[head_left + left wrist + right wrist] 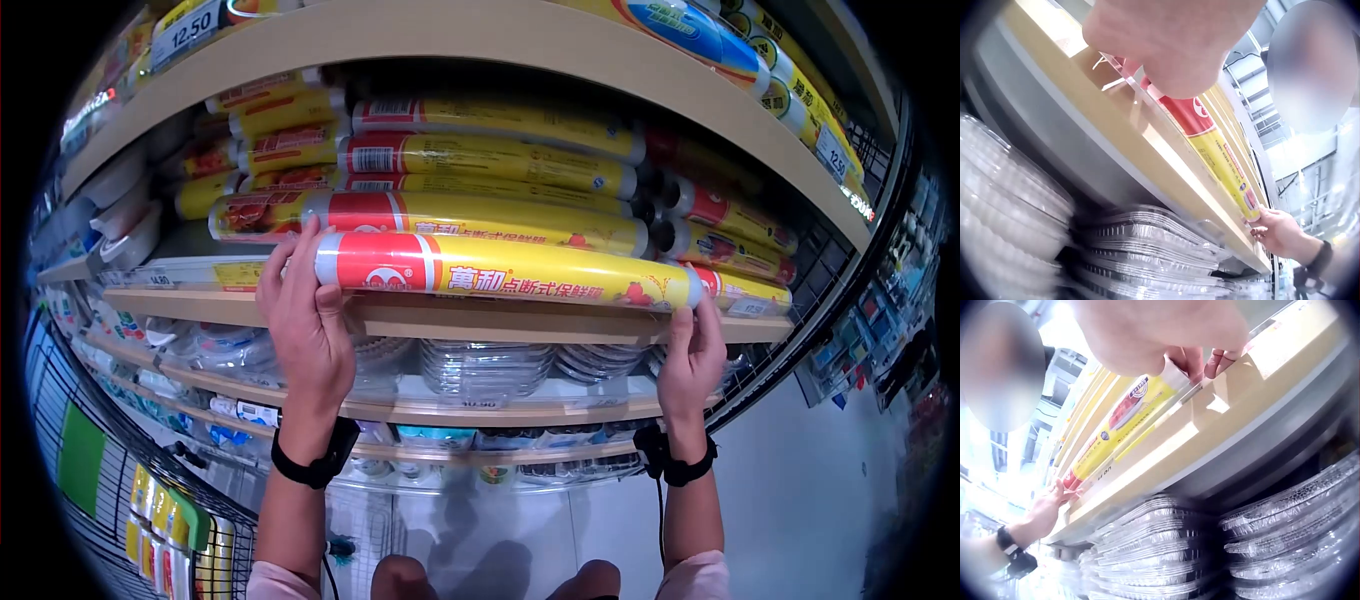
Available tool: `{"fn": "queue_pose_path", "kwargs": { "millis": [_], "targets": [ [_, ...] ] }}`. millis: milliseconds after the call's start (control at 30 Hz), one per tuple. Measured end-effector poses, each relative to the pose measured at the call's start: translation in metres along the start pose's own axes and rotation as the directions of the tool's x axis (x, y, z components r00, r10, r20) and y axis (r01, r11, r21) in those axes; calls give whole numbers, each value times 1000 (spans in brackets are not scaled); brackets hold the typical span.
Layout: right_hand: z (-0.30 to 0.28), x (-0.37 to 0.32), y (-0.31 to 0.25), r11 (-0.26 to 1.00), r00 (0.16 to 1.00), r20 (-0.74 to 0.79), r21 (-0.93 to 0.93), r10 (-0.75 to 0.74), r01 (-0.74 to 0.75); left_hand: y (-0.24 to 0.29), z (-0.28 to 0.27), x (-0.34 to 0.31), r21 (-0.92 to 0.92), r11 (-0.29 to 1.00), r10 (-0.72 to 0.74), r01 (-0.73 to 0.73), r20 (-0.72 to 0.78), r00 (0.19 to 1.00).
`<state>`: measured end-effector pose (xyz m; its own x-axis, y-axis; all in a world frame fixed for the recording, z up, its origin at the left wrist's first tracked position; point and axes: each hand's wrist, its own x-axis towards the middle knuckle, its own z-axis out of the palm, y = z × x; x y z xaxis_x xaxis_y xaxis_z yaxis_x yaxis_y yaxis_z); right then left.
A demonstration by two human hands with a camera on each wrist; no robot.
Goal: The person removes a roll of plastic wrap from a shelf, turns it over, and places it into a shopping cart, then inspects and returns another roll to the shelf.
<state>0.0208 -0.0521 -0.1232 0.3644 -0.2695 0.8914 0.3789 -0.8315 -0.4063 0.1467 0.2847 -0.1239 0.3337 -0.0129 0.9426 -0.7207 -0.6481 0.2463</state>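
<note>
A long yellow and red roll of cling film (520, 272) lies level at the front edge of the shelf in the head view. My left hand (312, 325) grips its red end, thumb in front and fingers behind. At the yellow end, my right hand (692, 360) pinches the roll between thumb and fingers. Right behind it lies another roll of the same kind (520, 222), and more rolls (490, 157) are stacked deeper on the shelf. In the left wrist view, the held roll (1213, 153) runs along the shelf edge toward the right hand (1282, 232).
Above the hands runs the upper shelf board (480, 42). Stacked clear plastic trays (487, 368) fill the shelf below. A wire cart (60, 380) with several yellow packs (155, 500) stands at lower left. White bowls (130, 235) sit on the left.
</note>
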Motion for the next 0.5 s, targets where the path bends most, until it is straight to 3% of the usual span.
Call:
{"fn": "queue_pose_path", "kwargs": {
  "millis": [167,400,500],
  "targets": [
    [-5,-1,-2,998,1000,6,51,21,-21,-7,-1,-2,27,996,91,-90,-20,996],
    [-8,0,1,964,993,60,240,106,-117,-8,-15,-2,35,994,97,-100,67,993],
    [-14,2,-5,969,985,115,197,127,-148,-5,-21,3,-5,995,96,-96,109,989]
  ]
}}
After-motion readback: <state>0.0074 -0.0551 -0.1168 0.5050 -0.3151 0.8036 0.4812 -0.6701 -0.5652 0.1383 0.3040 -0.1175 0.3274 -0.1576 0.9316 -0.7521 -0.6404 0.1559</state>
